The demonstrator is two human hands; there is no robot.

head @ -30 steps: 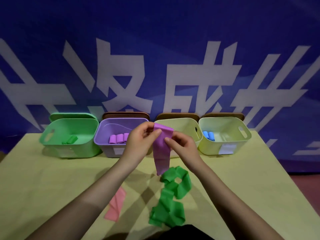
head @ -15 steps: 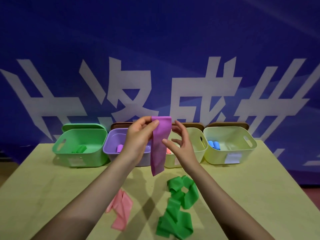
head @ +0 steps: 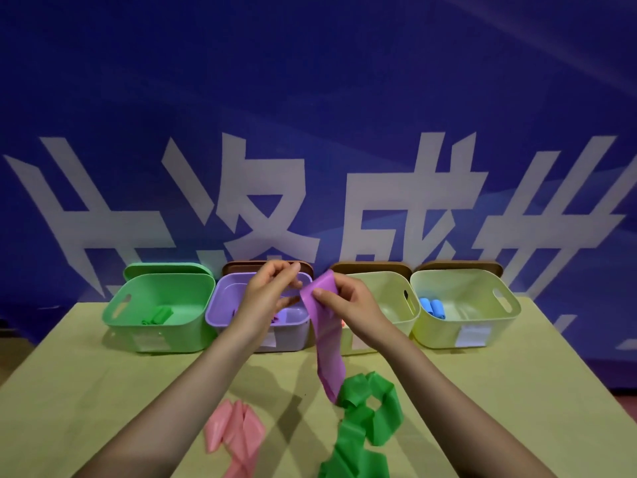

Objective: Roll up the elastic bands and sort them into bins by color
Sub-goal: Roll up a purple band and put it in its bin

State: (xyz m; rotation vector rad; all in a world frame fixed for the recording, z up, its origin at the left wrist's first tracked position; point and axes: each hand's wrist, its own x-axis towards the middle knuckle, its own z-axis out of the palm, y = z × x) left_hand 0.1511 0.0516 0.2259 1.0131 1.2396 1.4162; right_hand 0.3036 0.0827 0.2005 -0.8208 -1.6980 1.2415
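A purple elastic band (head: pixel 327 346) hangs from its top end down to the table (head: pixel 103 391). My right hand (head: pixel 348 305) pinches that top end, thumb on the front. My left hand (head: pixel 269 298) is at the band's left edge with its fingers curled, and its thumb and fingertips seem to nip that edge. Both hands are in front of the purple bin (head: pixel 220 305). A loose green band (head: pixel 365 422) lies crumpled near the front, beside a loose pink band (head: pixel 238 432).
Four bins stand in a row at the back: a green bin (head: pixel 138 298) with a green roll (head: pixel 159 316), the purple bin, a pale yellow bin (head: pixel 389 288), and a second pale yellow bin (head: pixel 510 305) holding blue rolls (head: pixel 432 307). Lids lean behind them against the blue banner.
The band's top end has passed from my left hand into my right hand, and it hangs lower, its bottom touching the table by the green band. The view has tilted up.
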